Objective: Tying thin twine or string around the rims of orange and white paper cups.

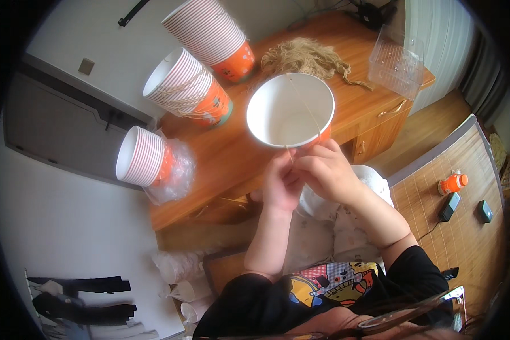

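A large white-lined paper bucket (pixel 266 116) with an orange outside stands at the desk's near edge, its mouth facing me. A thin tan string (pixel 306 103) crosses its opening from the far rim to the right rim, and a short bit shows over the near rim. Just below that rim my left hand (pixel 281 184) is closed, thumb and fingers pinching the string. My right hand (pixel 326 173) is closed beside it, fingertips on the same string. The fingers partly hide the string and the bucket's front.
On the wooden desk (pixel 209 187) stand a tall stack of buckets (pixel 207 34), a string-wrapped stack (pixel 187 88) and a shorter stack (pixel 139 156) in clear plastic. Behind lie a tan string heap (pixel 300 56) and a clear plastic box (pixel 396 65). An orange bottle (pixel 453 183) rests on the mat at right.
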